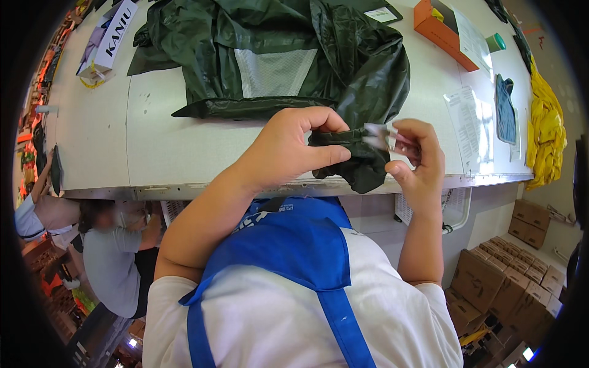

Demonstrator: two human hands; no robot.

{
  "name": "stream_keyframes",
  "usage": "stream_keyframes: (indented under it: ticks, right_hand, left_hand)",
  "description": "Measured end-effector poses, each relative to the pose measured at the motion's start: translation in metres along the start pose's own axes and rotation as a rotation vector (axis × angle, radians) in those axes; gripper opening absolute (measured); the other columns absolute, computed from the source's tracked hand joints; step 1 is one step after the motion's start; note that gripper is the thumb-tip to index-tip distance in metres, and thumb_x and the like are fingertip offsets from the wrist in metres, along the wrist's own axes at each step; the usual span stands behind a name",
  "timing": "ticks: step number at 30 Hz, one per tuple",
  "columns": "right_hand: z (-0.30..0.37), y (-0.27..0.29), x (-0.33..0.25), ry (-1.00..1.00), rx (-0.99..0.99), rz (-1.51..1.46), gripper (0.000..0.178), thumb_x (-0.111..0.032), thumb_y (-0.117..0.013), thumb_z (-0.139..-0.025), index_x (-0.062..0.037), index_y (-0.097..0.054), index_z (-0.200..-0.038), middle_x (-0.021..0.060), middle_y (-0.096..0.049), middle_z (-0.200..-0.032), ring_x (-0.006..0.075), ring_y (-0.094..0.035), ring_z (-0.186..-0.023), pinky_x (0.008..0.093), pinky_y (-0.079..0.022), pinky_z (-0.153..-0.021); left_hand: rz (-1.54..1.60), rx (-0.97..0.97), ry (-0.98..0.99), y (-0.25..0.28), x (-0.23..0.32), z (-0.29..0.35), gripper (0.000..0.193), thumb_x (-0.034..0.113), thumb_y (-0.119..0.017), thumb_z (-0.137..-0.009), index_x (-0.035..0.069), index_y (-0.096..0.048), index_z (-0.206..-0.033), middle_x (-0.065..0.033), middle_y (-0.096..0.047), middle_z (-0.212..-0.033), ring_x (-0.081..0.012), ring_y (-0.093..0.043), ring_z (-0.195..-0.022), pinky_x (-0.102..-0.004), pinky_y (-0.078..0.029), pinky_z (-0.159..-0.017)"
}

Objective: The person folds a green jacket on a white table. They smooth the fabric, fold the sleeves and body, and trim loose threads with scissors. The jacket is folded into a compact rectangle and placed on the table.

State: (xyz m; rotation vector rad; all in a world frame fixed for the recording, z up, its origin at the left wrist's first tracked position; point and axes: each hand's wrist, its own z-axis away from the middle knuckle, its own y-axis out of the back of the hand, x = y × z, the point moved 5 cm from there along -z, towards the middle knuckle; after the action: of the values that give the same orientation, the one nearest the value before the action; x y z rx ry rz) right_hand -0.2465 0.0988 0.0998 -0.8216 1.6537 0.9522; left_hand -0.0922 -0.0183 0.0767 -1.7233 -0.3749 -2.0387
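A dark green rain jacket [215,67] with a grey mesh panel [273,70] lies spread over the white table. One of its sleeves [374,98] comes toward me, and its end hangs at the table's front edge. My left hand [300,144] pinches the dark cuff [343,147] between thumb and fingers. Just right of the cuff, my right hand [423,153] is curled around small thread snips [389,140]. Their metal blades are smeared by motion and point left at the cuff; whether they touch the cloth is unclear.
At the back right stands an orange box [445,37] beside a green spool [496,42]. A paper sheet [463,126], a blue folded cloth [505,110] and yellow fabric [545,129] lie to the right. A white box [107,40] is far left. Another person [113,257] sits at lower left.
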Motion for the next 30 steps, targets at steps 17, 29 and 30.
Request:
stream_keyframes:
  ticks: [17, 29, 30]
  right_hand:
    - [-0.001, 0.009, 0.02, 0.023, 0.006, -0.03, 0.048, -0.009, -0.083, -0.063, -0.0035, -0.061, -0.105, -0.0001, -0.06, -0.088, 0.0078, -0.052, -0.073, 0.0184, -0.043, -0.063]
    - [0.006, -0.022, -0.022, 0.664, -0.031, 0.461, 0.028, -0.014, -0.078, -0.049, -0.0066, -0.061, -0.07, 0.0035, -0.056, -0.065, 0.0205, -0.056, -0.058, 0.0297, -0.044, -0.05]
    - [0.007, -0.023, -0.023, 0.666, -0.042, 0.447, 0.026, -0.013, -0.078, -0.051, -0.0068, -0.061, -0.07, 0.0039, -0.056, -0.065, 0.021, -0.057, -0.059, 0.0298, -0.044, -0.051]
  left_hand:
    - [-0.027, -0.007, -0.073, -0.003, -0.001, 0.0, 0.021, 0.006, -0.075, -0.072, 0.004, -0.065, -0.09, 0.0007, -0.062, -0.082, -0.009, -0.054, -0.077, -0.024, -0.043, -0.074]
    - [-0.9, 0.42, -1.141, -0.006, 0.019, 0.032, 0.03, -0.002, -0.07, -0.051, 0.012, -0.055, -0.074, 0.0007, -0.049, -0.068, -0.0197, -0.051, -0.059, -0.0357, -0.031, -0.064]
    - [-0.894, 0.433, -1.167, -0.005, 0.018, 0.033, 0.03, -0.001, -0.07, -0.052, 0.012, -0.055, -0.074, 0.0009, -0.049, -0.068, -0.0193, -0.051, -0.059, -0.0357, -0.031, -0.064]
